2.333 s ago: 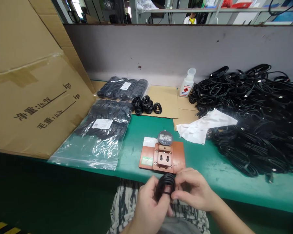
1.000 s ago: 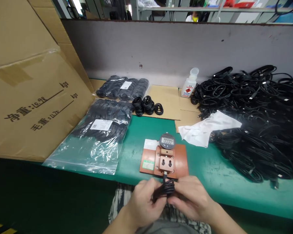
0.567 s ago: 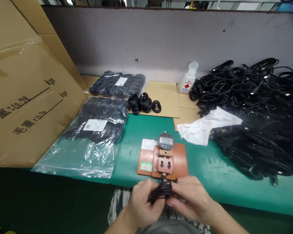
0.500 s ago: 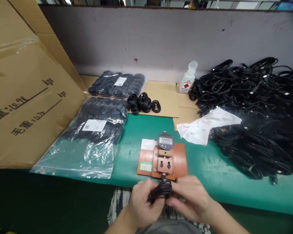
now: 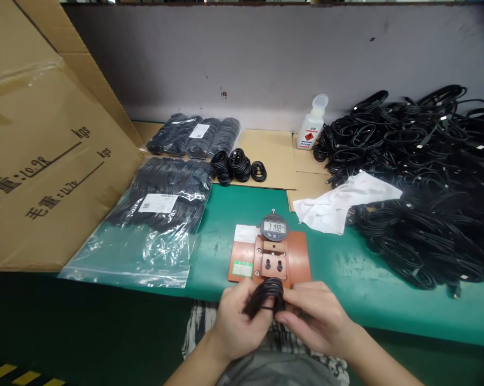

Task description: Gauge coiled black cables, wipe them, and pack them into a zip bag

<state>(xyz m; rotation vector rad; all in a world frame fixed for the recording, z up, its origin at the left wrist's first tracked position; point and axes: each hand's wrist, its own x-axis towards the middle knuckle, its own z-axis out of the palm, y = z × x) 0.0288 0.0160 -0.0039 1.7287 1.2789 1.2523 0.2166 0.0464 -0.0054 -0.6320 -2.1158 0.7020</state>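
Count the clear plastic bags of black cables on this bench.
2. The near bag lies beside the cardboard box; the far bag lies just beyond it, closer to the wall. Others could be hidden behind the box.

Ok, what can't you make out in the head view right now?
All in the head view:
Whether a plug from the cable coil sits in the gauge fixture: the coil blocks that spot.
Some fingers of the left hand: hidden behind the coil.
Front bag label print: too small.
Cardboard box: cut off by the left and top edges.
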